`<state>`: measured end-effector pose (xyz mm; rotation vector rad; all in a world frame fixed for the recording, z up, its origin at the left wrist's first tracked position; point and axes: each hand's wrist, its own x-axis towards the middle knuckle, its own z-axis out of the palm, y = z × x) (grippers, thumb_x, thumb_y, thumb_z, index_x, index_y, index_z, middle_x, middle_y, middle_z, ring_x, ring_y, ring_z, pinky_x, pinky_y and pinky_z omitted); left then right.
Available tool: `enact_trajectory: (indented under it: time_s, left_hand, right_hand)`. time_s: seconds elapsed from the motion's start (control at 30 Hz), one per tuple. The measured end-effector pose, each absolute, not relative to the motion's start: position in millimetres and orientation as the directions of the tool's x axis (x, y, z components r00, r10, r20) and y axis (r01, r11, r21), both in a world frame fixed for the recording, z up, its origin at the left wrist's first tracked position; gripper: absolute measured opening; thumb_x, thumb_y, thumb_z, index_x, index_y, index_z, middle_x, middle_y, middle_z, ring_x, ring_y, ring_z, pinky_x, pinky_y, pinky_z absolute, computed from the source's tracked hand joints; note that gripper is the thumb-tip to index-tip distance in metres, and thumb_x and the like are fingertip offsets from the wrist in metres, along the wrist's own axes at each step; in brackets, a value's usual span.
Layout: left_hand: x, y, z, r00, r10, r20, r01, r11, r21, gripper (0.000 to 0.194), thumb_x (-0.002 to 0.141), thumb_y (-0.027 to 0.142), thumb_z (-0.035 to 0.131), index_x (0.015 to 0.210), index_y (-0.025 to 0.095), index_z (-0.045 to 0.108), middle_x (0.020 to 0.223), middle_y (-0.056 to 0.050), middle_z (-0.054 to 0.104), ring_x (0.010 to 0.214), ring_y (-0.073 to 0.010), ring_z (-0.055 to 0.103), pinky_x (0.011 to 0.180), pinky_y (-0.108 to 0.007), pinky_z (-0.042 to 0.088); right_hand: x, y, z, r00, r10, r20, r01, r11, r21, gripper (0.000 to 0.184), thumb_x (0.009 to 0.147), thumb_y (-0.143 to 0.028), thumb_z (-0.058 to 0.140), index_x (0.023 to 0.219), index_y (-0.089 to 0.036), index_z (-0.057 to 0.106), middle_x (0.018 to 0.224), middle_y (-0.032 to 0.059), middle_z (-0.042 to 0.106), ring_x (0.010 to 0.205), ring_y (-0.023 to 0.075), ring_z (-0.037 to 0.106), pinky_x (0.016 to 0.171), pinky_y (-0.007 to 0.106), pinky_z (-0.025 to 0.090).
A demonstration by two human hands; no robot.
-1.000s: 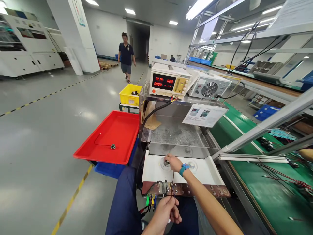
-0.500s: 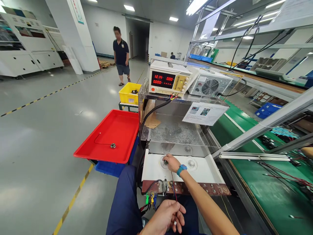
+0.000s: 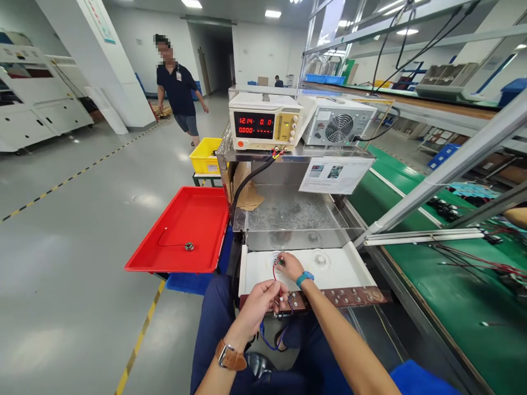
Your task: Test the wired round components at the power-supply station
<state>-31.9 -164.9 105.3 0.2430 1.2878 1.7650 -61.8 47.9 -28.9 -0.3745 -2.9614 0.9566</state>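
Note:
My right hand (image 3: 290,266), with a blue band on the wrist, rests on the white fixture plate (image 3: 346,269) and pinches a small round part (image 3: 280,260) seated in the plate's left recess. A thin red wire (image 3: 275,272) runs from that part down toward my left hand (image 3: 261,303). My left hand, with a brown watch on the wrist, is closed on the wire's end next to the copper terminal strip (image 3: 349,297) at the plate's front edge. Dark and blue leads hang below the strip.
A power supply (image 3: 263,122) with red digits and a fan unit (image 3: 340,125) sit on the clear enclosure. A red tray (image 3: 197,219) with one wired part stands at left, a yellow bin (image 3: 203,156) behind. A green conveyor (image 3: 411,219) runs right. A person (image 3: 177,90) walks nearby.
My left hand rose from my lap to the terminal strip with the wire end. The right hand stays on the round part. The camera tilted down, and the person walked closer.

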Motion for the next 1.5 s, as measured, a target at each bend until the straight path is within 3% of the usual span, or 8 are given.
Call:
enact_trajectory:
  time_s: [0.4,0.5,0.63,0.9,1.5]
  left_hand:
    - [-50,-141,94,-0.548,0.792,-0.269,-0.410,0.026,0.912,0.043,0.068,0.051,0.077,0.087,0.014,0.063,0.069,-0.001,0.066,0.060,-0.0110,0.060,0.058,-0.022,0.046]
    - [-55,-126,80,-0.630,0.738,-0.243,-0.223,0.128,0.966,0.042,0.066,0.052,0.076,0.080,0.015,0.064,0.064,-0.001,0.065,0.058,-0.0126,0.059,0.054,-0.023,0.044]
    - [-60,-109,55,-0.726,0.663,-0.184,-0.035,0.232,0.972,0.031,0.063,0.042,0.076,0.064,0.015,0.062,0.064,-0.001,0.064,0.062,-0.0115,0.055,0.063,-0.024,0.042]
    - [-66,-102,17,-0.730,0.643,-0.234,0.024,0.365,0.931,0.032,0.062,0.046,0.068,0.058,0.015,0.060,0.050,0.004,0.052,0.049,-0.0087,0.041,0.052,-0.023,0.029]
    - [-67,-102,8,-0.736,0.643,-0.213,0.134,0.446,0.885,0.021,0.068,0.038,0.062,0.062,0.018,0.061,0.060,0.001,0.064,0.057,-0.0128,0.054,0.058,-0.025,0.038]
  right_hand:
    - [-61,48,-29,-0.950,0.300,-0.087,0.301,0.805,-0.511,0.033,0.080,-0.038,0.065,0.107,-0.022,0.060,0.089,0.0036,0.066,0.093,0.0210,0.056,0.073,0.026,0.034]
    - [-62,48,-28,-0.947,0.308,-0.095,0.310,0.788,-0.531,0.032,0.079,-0.037,0.065,0.108,-0.023,0.061,0.086,0.0024,0.067,0.093,0.0210,0.056,0.072,0.026,0.034]
    - [-62,48,-26,-0.944,0.315,-0.098,0.314,0.763,-0.565,0.032,0.078,-0.034,0.067,0.108,-0.025,0.062,0.085,0.0009,0.068,0.093,0.0205,0.056,0.073,0.026,0.034]
    - [-60,46,-18,-0.937,0.334,-0.098,0.332,0.770,-0.545,0.032,0.079,-0.033,0.068,0.109,-0.024,0.063,0.089,0.0023,0.069,0.094,0.0204,0.057,0.074,0.026,0.034]
    - [-59,44,-11,-0.938,0.319,-0.136,0.341,0.779,-0.527,0.035,0.081,-0.036,0.064,0.113,-0.023,0.061,0.087,0.0023,0.068,0.095,0.0201,0.055,0.075,0.025,0.034]
